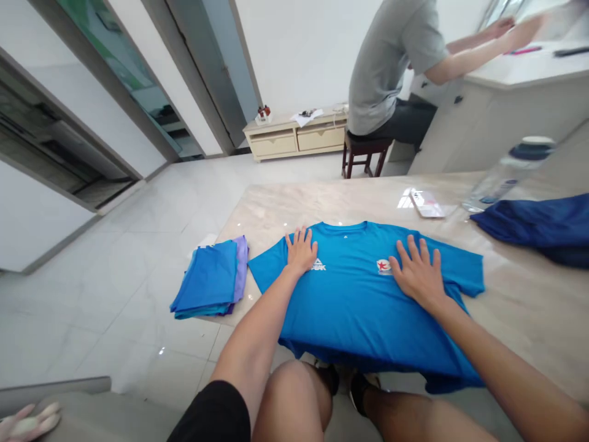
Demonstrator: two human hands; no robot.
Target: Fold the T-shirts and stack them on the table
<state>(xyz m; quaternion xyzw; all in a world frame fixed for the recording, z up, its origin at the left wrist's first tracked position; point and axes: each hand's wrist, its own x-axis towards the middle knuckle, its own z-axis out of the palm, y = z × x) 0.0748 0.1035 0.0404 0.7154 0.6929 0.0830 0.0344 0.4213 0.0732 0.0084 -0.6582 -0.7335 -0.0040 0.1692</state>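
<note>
From afar, I watch the left hand (301,252) and right hand (418,273) rest, fingers splayed and grasping nothing, on a blue T-shirt (354,307) spread unfolded across the table (280,205), between a seemingly finished folded stack (209,276) and a bunched navy cloth (543,227) apparently not yet folded.

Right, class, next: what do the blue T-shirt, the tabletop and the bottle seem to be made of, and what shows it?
Blue T-shirt: soft, knit-like fabric, perhaps synthetic, faintly shiny; it wrinkles and drapes softly.
Tabletop: polished stone or imitation; pale veining and bright reflections.
Bottle: clear plastic or glass, the look leaves it open; its body is see-through.
</note>
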